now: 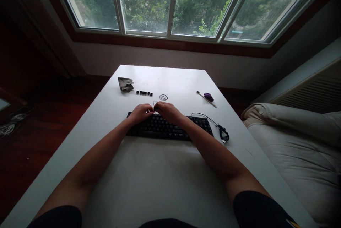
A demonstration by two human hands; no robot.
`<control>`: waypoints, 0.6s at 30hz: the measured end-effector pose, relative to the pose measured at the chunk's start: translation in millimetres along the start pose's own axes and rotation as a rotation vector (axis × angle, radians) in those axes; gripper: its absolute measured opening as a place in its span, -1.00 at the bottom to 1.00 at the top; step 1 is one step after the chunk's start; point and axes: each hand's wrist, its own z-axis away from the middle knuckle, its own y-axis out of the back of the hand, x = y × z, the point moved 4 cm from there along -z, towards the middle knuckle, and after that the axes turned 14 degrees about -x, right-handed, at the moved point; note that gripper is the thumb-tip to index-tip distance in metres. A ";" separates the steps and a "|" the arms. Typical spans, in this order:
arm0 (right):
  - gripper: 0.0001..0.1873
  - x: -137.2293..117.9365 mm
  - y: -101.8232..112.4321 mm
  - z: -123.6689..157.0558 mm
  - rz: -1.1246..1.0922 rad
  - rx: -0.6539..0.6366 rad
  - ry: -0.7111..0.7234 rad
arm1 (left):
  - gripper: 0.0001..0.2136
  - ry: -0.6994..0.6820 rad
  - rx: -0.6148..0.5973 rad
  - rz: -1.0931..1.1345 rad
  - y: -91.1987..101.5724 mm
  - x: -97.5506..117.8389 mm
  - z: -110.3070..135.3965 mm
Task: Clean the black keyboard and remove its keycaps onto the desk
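A black keyboard (160, 126) lies across the white table in front of me, and both my hands meet over its far edge. My right hand (166, 110) is closed, its fingertips pinching what looks like a wire keycap puller (155, 102), whose thin wire sticks up past the fingers. A small dark piece shows at those fingertips. Close beside it, my left hand (142, 112) has its fingers curled together; whatever they hold is hidden. Beyond the hands, several black keycaps (144, 93) stand in a row.
A grey cloth (125, 84) lies at the far left of the table (165, 171). Past the hands is a round, patterned disc (163, 97). To the right are a toothbrush-like brush (207, 100), a purple crumpled thing (209, 96) and the bundled cable (223, 134).
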 end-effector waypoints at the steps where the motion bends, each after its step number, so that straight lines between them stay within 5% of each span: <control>1: -0.87 0.7 -0.4 -0.2 -0.003 -0.006 0.002 | -0.87 -0.001 0.000 0.001 0.0 0.1 0.1; 18: -0.86 5.9 -0.5 -1.2 -0.077 0.006 -0.007 | -0.87 0.003 -0.006 0.007 -0.6 0.5 -0.7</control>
